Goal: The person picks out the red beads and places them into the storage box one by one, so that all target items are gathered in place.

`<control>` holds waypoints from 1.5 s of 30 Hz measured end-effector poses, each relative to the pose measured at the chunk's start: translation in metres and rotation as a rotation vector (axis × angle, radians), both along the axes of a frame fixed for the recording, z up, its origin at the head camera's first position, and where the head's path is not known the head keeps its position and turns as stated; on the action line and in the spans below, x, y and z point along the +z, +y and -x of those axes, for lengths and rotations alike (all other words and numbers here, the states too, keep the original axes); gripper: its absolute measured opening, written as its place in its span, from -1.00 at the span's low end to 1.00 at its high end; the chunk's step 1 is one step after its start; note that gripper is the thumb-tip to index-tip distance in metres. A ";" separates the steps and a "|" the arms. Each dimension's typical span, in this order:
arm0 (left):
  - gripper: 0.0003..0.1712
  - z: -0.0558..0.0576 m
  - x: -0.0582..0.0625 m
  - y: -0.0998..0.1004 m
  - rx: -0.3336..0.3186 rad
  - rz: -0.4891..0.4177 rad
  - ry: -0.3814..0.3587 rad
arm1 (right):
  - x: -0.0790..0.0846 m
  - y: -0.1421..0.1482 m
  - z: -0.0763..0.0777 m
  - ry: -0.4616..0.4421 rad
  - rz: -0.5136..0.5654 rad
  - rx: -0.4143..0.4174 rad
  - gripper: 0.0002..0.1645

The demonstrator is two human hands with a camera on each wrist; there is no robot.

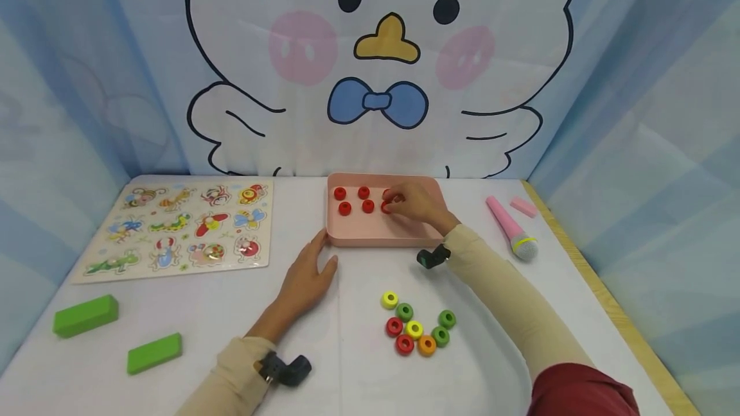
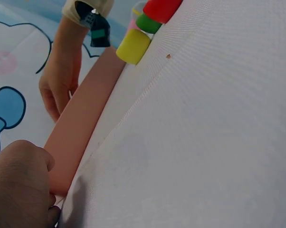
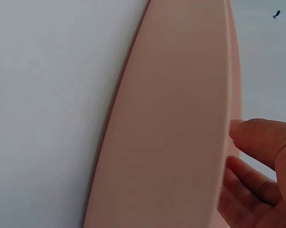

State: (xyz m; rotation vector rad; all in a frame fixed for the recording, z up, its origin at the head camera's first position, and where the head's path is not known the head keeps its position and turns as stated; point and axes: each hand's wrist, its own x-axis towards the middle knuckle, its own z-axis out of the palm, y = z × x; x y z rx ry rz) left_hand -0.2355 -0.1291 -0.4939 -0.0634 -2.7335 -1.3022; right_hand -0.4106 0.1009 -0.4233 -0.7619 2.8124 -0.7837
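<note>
Inside the pink tray (image 1: 370,234), several red beads (image 1: 345,208) sit in two rows. My right hand (image 1: 413,203) reaches over the tray's right half. Its thumb and fingertips pinch a red bead (image 1: 385,207) at the right end of the front row, partly covered by the fingers. In the right wrist view the tray wall (image 3: 166,114) hides the fingertips and the bead. My left hand (image 1: 306,278) lies on the table with its fingers extended, the fingertips at the tray's front left corner. The left wrist view shows that hand (image 2: 19,180) against the tray's end.
Nearer me lie loose beads: yellow (image 1: 390,300), green (image 1: 447,319), red (image 1: 405,344) and orange (image 1: 426,345). An insect puzzle board (image 1: 191,226) and two green blocks (image 1: 85,316) are at left. On the right are a pink toy microphone (image 1: 509,226) and a pink block (image 1: 523,206).
</note>
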 end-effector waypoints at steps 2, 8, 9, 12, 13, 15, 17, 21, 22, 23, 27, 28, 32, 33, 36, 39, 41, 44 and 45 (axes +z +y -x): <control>-0.22 -0.001 0.000 0.001 -0.006 -0.001 0.004 | 0.002 0.006 -0.008 0.029 0.018 0.014 -0.68; -0.22 0.000 -0.001 0.002 -0.019 0.001 0.000 | 0.010 0.025 -0.052 0.045 0.046 0.074 -0.66; -0.22 0.000 -0.001 0.002 -0.019 0.001 -0.002 | 0.011 0.028 -0.060 0.037 0.050 0.090 -0.66; -0.22 0.001 -0.002 0.000 -0.025 -0.002 0.005 | 0.012 0.036 -0.087 0.000 0.069 0.129 -0.65; -0.22 0.001 -0.002 0.000 -0.026 -0.003 0.008 | 0.011 0.038 -0.096 -0.016 0.083 0.143 -0.64; -0.22 0.001 -0.003 -0.001 -0.028 -0.004 0.010 | 0.010 0.042 -0.112 -0.048 0.114 0.175 -0.63; -0.22 0.002 -0.003 -0.001 -0.029 -0.006 0.010 | 0.010 0.044 -0.126 -0.080 0.138 0.207 -0.62; -0.21 0.002 -0.003 -0.002 -0.028 -0.013 0.006 | 0.006 0.046 -0.152 -0.129 0.159 0.270 -0.64; -0.21 0.002 -0.003 -0.002 -0.027 -0.014 0.005 | 0.005 0.046 -0.157 -0.141 0.157 0.281 -0.65; -0.21 0.002 -0.003 -0.002 -0.027 -0.014 0.005 | 0.004 0.047 -0.163 -0.153 0.154 0.286 -0.66; -0.21 0.001 -0.003 -0.001 -0.027 -0.014 0.009 | 0.000 0.047 -0.179 -0.207 0.170 0.324 -0.68; -0.21 0.001 -0.002 -0.001 -0.028 -0.013 0.007 | -0.001 0.047 -0.183 -0.222 0.180 0.335 -0.69; -0.21 0.000 -0.001 0.000 -0.035 -0.011 0.003 | -0.005 0.047 -0.195 -0.251 0.195 0.361 -0.68; -0.21 -0.001 0.000 0.000 -0.034 -0.010 0.002 | -0.006 0.046 -0.197 -0.249 0.190 0.364 -0.68; -0.21 0.000 0.001 -0.001 -0.035 -0.010 0.012 | -0.008 0.045 -0.201 -0.205 0.151 0.367 -0.69; -0.21 0.000 0.000 -0.001 -0.032 -0.010 0.014 | -0.010 0.042 -0.204 -0.145 0.095 0.368 -0.71; -0.21 0.001 -0.001 -0.001 -0.035 -0.013 0.015 | -0.011 0.040 -0.205 -0.109 0.056 0.372 -0.72; -0.21 0.001 -0.002 0.000 -0.035 -0.021 0.011 | -0.011 0.037 -0.207 -0.077 -0.021 0.369 -0.74; -0.21 0.001 -0.002 0.000 -0.035 -0.024 0.011 | -0.011 0.036 -0.208 -0.072 -0.046 0.366 -0.75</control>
